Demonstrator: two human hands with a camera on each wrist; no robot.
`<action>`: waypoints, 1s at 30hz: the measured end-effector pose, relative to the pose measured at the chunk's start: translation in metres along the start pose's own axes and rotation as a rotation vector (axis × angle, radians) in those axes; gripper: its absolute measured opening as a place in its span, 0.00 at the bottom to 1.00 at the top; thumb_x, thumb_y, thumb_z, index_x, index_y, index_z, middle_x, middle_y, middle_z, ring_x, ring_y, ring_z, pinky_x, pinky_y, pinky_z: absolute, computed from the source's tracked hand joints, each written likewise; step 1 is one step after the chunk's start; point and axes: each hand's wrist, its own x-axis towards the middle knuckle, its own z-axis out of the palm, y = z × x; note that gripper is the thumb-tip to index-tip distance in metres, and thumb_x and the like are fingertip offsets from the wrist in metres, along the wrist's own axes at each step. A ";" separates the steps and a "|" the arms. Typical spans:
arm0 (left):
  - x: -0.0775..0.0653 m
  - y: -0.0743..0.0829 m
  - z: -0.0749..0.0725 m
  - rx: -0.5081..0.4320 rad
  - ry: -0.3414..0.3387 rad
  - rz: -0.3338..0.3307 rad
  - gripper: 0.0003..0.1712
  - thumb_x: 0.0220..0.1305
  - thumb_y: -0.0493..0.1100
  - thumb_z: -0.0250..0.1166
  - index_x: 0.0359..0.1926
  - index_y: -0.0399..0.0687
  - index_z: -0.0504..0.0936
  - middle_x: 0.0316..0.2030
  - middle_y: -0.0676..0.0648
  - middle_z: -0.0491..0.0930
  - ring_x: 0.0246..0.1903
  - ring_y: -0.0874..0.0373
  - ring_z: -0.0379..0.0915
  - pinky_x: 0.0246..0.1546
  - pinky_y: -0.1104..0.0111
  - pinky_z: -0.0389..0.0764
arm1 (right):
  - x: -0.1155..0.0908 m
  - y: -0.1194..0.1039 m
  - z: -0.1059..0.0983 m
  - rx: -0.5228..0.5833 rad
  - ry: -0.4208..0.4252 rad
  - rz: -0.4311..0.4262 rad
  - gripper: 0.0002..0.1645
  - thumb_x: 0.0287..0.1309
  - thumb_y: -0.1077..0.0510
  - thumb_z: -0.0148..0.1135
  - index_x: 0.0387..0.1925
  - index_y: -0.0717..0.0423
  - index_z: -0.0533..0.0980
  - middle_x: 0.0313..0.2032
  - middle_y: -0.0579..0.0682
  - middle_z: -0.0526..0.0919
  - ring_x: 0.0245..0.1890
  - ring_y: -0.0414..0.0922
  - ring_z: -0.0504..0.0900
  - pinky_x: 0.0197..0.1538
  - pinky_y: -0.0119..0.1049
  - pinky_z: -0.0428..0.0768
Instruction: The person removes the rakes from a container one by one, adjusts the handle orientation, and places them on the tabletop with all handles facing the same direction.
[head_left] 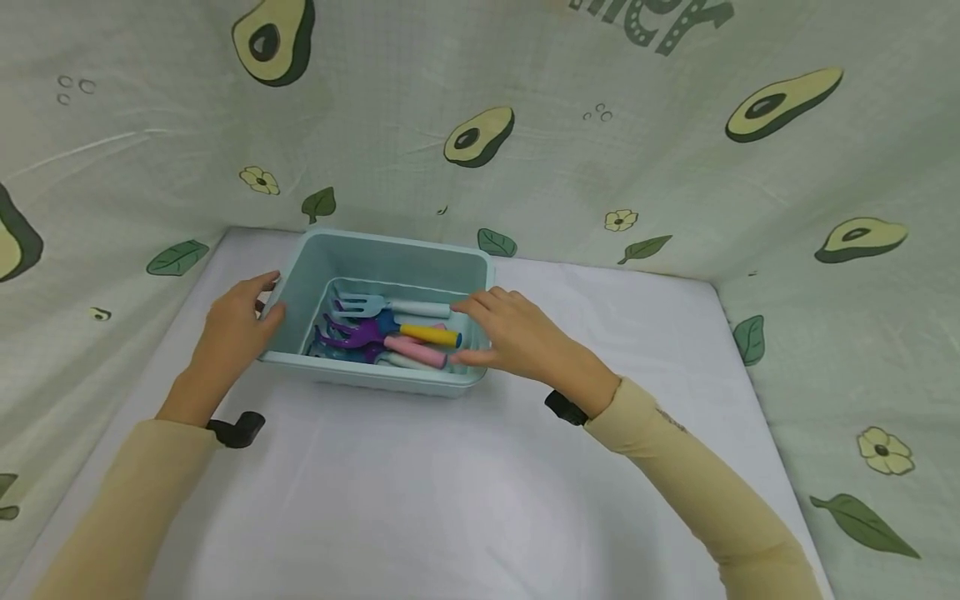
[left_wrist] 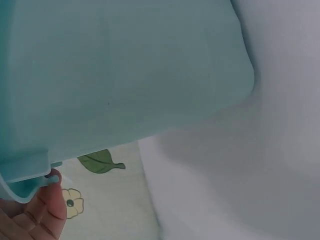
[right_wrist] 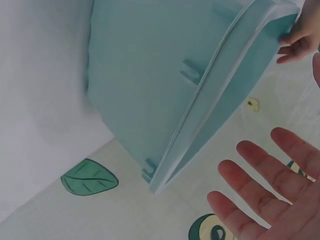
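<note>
A light blue plastic bin (head_left: 397, 379) stands toward the back left of the white table, with several toy garden forks in it. Among them are a light blue fork (head_left: 420, 308), a yellow-handled tool (head_left: 431, 335) and a purple fork with a pink handle (head_left: 416, 352); others lie partly hidden beneath. My left hand (head_left: 238, 325) grips the bin's left rim, its fingertips (left_wrist: 56, 195) curled at the edge in the left wrist view. Over the right rim hovers my right hand (head_left: 517, 337), fingers spread and apart from the wall in the right wrist view (right_wrist: 270, 195).
A white cloth covers the table (head_left: 465, 492). Behind and beside it hangs a pale green curtain (head_left: 375, 108) printed with avocados, leaves and flowers. The bin's back wall stands close to this curtain. A dark band (head_left: 566, 407) sits on my right wrist.
</note>
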 end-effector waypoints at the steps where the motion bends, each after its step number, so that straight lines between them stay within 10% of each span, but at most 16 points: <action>1: 0.000 -0.001 0.000 -0.012 0.008 -0.011 0.28 0.66 0.41 0.52 0.65 0.35 0.62 0.56 0.29 0.69 0.45 0.38 0.68 0.38 0.47 0.74 | 0.001 -0.001 0.000 -0.002 -0.003 0.000 0.41 0.51 0.35 0.61 0.60 0.54 0.69 0.55 0.51 0.75 0.53 0.48 0.72 0.52 0.41 0.73; 11: 0.001 -0.004 -0.001 -0.107 0.041 -0.110 0.25 0.66 0.43 0.55 0.61 0.36 0.69 0.50 0.30 0.74 0.41 0.39 0.72 0.38 0.47 0.78 | 0.010 -0.004 -0.006 -0.021 -0.002 -0.027 0.39 0.52 0.36 0.62 0.59 0.55 0.70 0.54 0.51 0.76 0.53 0.49 0.73 0.52 0.42 0.73; 19: 0.003 -0.003 -0.006 -0.102 0.031 -0.139 0.25 0.64 0.44 0.58 0.59 0.36 0.72 0.49 0.30 0.76 0.39 0.41 0.74 0.24 0.73 0.71 | 0.022 -0.003 -0.006 0.022 -0.042 0.000 0.39 0.52 0.36 0.61 0.60 0.54 0.69 0.55 0.50 0.75 0.56 0.48 0.71 0.55 0.44 0.71; 30: 0.006 -0.007 -0.004 -0.172 -0.007 -0.202 0.28 0.65 0.48 0.57 0.61 0.38 0.69 0.51 0.31 0.75 0.37 0.46 0.71 0.23 0.78 0.70 | 0.034 0.001 -0.011 0.108 -0.124 0.060 0.39 0.53 0.35 0.60 0.61 0.52 0.68 0.58 0.50 0.73 0.59 0.49 0.69 0.59 0.45 0.69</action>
